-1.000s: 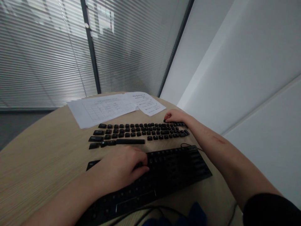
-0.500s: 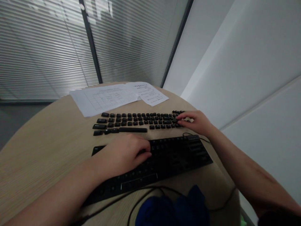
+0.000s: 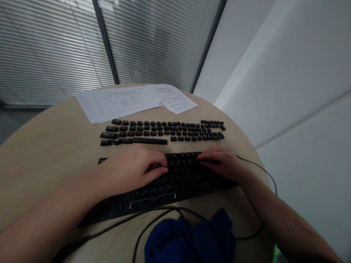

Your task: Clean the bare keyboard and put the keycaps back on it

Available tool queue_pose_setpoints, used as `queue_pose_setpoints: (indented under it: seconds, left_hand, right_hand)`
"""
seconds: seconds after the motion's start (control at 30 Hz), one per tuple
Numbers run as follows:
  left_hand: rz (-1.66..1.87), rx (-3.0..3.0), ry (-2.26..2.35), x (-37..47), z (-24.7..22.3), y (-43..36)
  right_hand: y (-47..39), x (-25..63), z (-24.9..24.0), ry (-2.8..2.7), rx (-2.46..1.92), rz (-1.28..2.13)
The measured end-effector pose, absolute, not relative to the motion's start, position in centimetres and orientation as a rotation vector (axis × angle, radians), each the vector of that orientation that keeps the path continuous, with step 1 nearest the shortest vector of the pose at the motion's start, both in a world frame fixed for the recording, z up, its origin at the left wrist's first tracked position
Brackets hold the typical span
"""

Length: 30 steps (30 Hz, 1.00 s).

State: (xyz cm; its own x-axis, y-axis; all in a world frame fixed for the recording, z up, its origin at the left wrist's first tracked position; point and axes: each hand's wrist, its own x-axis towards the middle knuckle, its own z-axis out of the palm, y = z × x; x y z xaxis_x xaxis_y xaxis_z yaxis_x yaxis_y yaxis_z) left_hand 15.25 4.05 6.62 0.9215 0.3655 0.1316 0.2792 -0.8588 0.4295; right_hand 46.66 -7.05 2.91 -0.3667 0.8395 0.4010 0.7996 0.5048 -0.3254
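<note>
A black keyboard (image 3: 181,179) lies slanted across the table, with small key posts showing where caps are off. My left hand (image 3: 137,164) rests over its left half, fingers curled and thumb close to the index finger; whatever lies between them is too dark to make out. Over the upper right part of the keyboard is my right hand (image 3: 222,160), fingers pressed together in a pinch, their tips hiding anything held. Just beyond the keyboard, loose black keycaps (image 3: 153,128) are laid out in rows, with a long space bar cap (image 3: 149,141) in the nearest row.
Printed paper sheets (image 3: 120,104) lie at the back of the round wooden table (image 3: 38,146). A bunched blue cloth (image 3: 189,239) sits at the near edge, with a black cable (image 3: 137,213) looping beside it. Blinds and a white wall stand behind.
My right hand has come back from the right end of the keycap rows to the keyboard's upper right. The left hand keeps its place on the keyboard; the view has shifted slightly.
</note>
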Motion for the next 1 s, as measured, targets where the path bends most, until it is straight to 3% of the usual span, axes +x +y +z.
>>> queue_pose_setpoints:
  seconds: [1.0]
  left_hand:
    - [0.277,2.638,0.468,15.5,6.0,4.2]
  right_hand:
    - [-7.5,46.0,3.5,-2.449,-1.288,0.1]
